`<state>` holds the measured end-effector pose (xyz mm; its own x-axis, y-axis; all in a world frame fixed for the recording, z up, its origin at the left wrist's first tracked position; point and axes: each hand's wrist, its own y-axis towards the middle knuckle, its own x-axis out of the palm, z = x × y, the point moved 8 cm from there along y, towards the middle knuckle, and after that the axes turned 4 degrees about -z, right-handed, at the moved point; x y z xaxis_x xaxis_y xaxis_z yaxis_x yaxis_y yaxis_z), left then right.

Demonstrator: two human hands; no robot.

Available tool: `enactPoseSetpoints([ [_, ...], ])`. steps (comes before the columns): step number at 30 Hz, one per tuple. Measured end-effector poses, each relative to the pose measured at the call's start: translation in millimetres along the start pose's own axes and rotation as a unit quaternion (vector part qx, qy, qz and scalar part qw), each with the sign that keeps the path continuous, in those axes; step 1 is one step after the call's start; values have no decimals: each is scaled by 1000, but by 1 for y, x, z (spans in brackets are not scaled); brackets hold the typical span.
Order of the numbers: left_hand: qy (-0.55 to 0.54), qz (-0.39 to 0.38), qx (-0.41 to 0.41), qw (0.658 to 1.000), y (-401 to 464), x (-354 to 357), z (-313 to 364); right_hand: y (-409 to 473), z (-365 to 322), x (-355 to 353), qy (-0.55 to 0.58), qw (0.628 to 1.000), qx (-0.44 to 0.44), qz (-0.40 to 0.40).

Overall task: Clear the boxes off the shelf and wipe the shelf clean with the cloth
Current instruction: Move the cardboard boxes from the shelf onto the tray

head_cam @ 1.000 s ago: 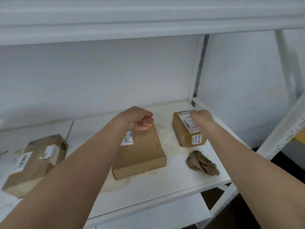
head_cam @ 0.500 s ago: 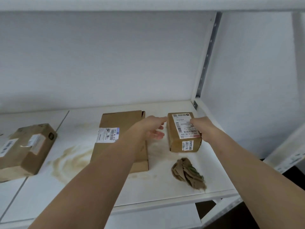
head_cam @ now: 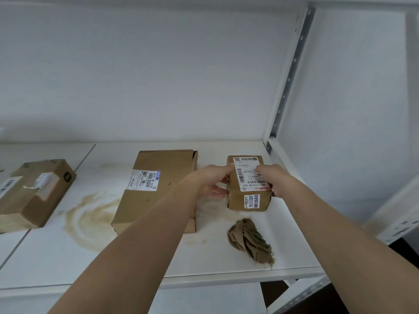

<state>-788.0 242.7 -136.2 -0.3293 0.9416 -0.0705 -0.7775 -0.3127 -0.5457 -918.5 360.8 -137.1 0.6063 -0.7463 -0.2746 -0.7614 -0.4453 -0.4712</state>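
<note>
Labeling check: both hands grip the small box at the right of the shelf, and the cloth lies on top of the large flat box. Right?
Not quite. The head view shows the cloth lying on the shelf itself, in front of the small box. The left hand and right hand do grip that box.

The left hand (head_cam: 209, 181) has left the large flat box (head_cam: 158, 189), where it rested a second ago, and crossed to the small labelled box (head_cam: 248, 184), now gripping its left side. The right hand (head_cam: 275, 179), which lay on top of that box, now clasps its right side. The head view has swung left and down, dropping the upper shelf out of sight.
</note>
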Motion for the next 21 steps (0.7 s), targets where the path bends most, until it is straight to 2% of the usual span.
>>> enactPoseSetpoints([
  [11,-13,32,30,999,-18,-13,22,-7,-30,2,-5,999,-37,-13],
  [21,-58,91,78,991,-56,-56,33,-27,-75,18,13,992,-123,-13],
])
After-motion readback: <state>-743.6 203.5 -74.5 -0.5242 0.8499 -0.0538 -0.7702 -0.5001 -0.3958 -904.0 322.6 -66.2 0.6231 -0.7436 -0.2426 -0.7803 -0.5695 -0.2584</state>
